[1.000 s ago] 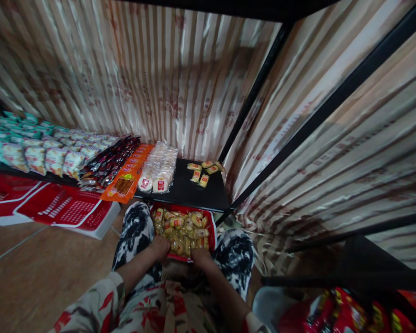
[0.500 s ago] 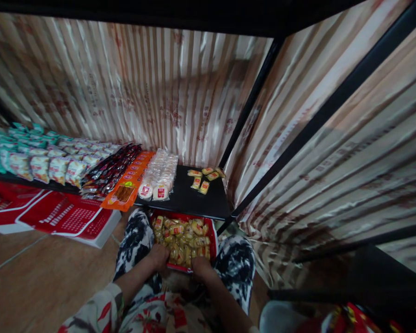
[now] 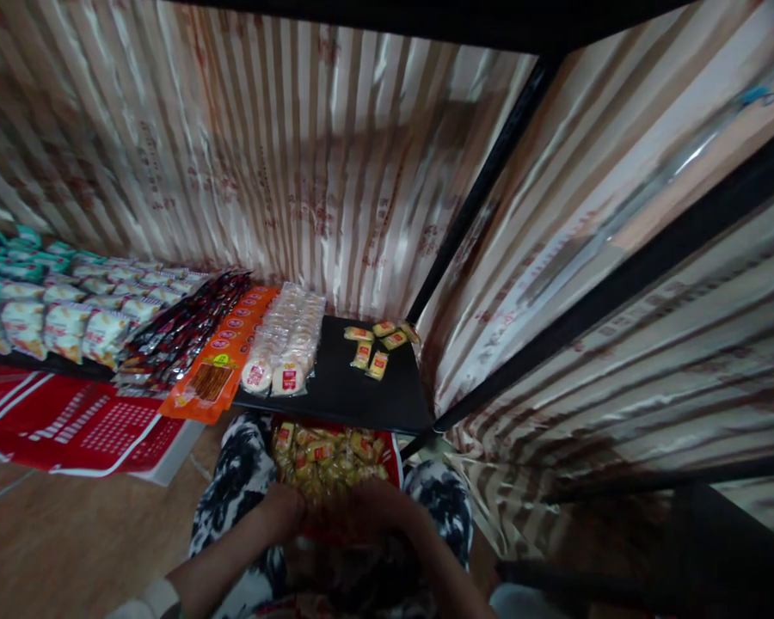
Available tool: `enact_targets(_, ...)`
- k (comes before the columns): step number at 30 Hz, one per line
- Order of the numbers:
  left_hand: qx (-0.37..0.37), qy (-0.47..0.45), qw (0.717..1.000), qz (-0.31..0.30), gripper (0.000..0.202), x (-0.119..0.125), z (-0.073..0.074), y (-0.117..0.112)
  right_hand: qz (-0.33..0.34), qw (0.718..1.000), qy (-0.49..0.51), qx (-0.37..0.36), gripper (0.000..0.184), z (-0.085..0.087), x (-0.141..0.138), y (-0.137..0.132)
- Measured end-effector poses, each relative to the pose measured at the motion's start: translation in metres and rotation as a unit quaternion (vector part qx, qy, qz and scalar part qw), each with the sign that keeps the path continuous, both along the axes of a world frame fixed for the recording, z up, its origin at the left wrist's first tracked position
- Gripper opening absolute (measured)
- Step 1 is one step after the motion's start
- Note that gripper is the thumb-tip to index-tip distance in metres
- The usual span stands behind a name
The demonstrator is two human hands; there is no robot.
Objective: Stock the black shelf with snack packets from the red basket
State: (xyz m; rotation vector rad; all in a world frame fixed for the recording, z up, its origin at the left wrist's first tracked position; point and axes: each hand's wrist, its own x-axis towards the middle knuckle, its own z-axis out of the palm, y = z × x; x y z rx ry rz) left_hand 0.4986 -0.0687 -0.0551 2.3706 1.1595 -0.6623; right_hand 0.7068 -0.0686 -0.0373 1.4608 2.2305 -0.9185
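Note:
A red tray (image 3: pixel 395 450) full of small yellow snack packets (image 3: pixel 326 452) rests between my knees. My left hand (image 3: pixel 282 507) is at its near left edge and my right hand (image 3: pixel 372 505) is over its near side, both smeared by motion. Whether the fingers are closed on packets or on the tray I cannot make out. Several of the same yellow packets (image 3: pixel 375 340) lie at the back right of the low black shelf (image 3: pixel 354 395) just beyond the tray.
On the shelf stand rows of white round cakes (image 3: pixel 282 344), orange packs (image 3: pixel 216 365), dark packs (image 3: pixel 181 331) and white-green bags (image 3: pixel 58 301). Red flat boxes (image 3: pixel 70 425) lie on the floor at left. Striped curtains and black frame posts (image 3: pixel 483 185) close in the back and right.
My view has tilted up and my hands have moved closer together over the near side of the tray, now blurred. The red packs at lower right have left the view.

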Motion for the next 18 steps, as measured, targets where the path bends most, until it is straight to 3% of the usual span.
enact_targets(2,-0.011,-0.017,1.000,-0.013,0.026,0.005,0.012,0.012,-0.013,0.996,0.089,-0.008,0.020,0.019,0.010,0.023)
enact_targets(5,-0.035,-0.091,0.995,-0.014,0.024,0.014,0.033,0.035,-0.099,0.970,0.221,0.006,0.026,0.043,0.021,0.060)
enact_targets(8,-0.040,-0.222,0.973,0.041,0.022,0.026,0.050,0.060,-0.200,0.922,0.329,0.037,0.032,0.054,0.028,0.101)
enact_targets(10,-0.028,-0.300,0.950,0.089,0.024,0.036,0.055,0.078,-0.244,0.901,0.341,0.113,0.031,0.056,0.032,0.131)
enact_targets(12,-0.050,-0.388,0.903,0.178,0.025,0.048,0.056,0.097,-0.260,0.890,0.314,0.203,0.028,0.056,0.037,0.161)
enact_targets(14,-0.107,-0.476,0.822,0.295,0.022,0.061,0.054,0.117,-0.270,0.885,0.267,0.269,0.026,0.057,0.041,0.188)
enact_targets(16,-0.147,-0.523,0.741,0.394,0.020,0.074,0.052,0.137,-0.274,0.888,0.215,0.301,0.026,0.058,0.045,0.212)
enact_targets(18,-0.150,-0.545,0.684,0.461,0.017,0.085,0.053,0.158,-0.270,0.897,0.164,0.310,0.029,0.058,0.047,0.232)
